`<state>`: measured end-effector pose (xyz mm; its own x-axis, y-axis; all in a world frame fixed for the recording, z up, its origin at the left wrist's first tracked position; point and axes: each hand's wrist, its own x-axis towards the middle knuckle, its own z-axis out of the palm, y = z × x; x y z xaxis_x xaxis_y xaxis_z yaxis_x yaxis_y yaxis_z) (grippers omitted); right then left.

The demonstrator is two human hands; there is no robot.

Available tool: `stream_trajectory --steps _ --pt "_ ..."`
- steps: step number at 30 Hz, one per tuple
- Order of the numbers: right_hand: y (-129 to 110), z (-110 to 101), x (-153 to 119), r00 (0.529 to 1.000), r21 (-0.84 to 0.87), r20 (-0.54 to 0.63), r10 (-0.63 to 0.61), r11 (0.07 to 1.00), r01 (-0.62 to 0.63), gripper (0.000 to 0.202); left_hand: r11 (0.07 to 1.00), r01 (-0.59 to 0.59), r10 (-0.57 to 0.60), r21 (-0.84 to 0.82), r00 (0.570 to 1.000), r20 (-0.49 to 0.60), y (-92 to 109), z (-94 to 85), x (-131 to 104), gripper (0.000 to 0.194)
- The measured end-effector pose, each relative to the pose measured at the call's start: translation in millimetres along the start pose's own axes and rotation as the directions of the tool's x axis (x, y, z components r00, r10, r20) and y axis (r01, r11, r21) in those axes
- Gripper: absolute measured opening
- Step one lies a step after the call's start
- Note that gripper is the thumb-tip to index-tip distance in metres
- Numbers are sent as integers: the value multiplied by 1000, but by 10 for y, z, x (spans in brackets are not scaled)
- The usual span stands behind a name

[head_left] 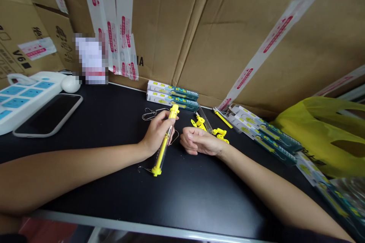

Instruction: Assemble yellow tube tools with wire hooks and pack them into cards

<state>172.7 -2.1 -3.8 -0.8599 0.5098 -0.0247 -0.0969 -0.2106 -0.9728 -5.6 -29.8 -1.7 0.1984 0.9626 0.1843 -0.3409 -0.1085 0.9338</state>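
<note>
The left hand [156, 133] is clamping its thumb and fingers around the upper part of a clear-tubed spring scale [162, 153], which is slanting over the black tabletop [205, 201], its yellow top cap [174, 109] showing above the grip and its yellow bottom cap [156, 171] pointing toward the wearer. The right hand [202, 141] is sitting just beside the tube, apart from it, its fingers curling in together against the thumb; whether they are hiding something cannot be told. For good handling, the left grip is probably best holding firm without squeezing the clear wall, while the right hand is working in line with the tube. A thin wire hook [145, 168] is lying beside the bottom cap and could snag; whether it is attached is unclear. Farther out, loose yellow plastic fittings [200, 121] are lying behind the right hand, with printed cartons [172, 100] resting beyond.
</note>
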Motion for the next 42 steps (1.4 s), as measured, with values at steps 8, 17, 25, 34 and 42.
stream_trajectory --steps 8,17,25,34,42 --pt "-78 71 46 926 -922 -182 -331 385 -44 19 1000 -7 7 23 1000 -14 10 -2 -4 21" --pt "-129 172 156 964 -970 -167 -207 -141 -199 17 999 19 -29 50 977 212 -45 -19 -37 18" --pt "-394 175 -52 962 -963 -268 61 26 -270 11 992 77 -105 104 949 296 -37 -34 -22 22" --pt "-372 139 -92 958 -943 -282 60 169 -288 10 986 104 -139 131 946 293 -44 -30 -7 22" --pt "-132 -25 -146 960 -567 -275 -51 815 -119 12 977 141 -176 161 957 232 -25 -12 6 15"
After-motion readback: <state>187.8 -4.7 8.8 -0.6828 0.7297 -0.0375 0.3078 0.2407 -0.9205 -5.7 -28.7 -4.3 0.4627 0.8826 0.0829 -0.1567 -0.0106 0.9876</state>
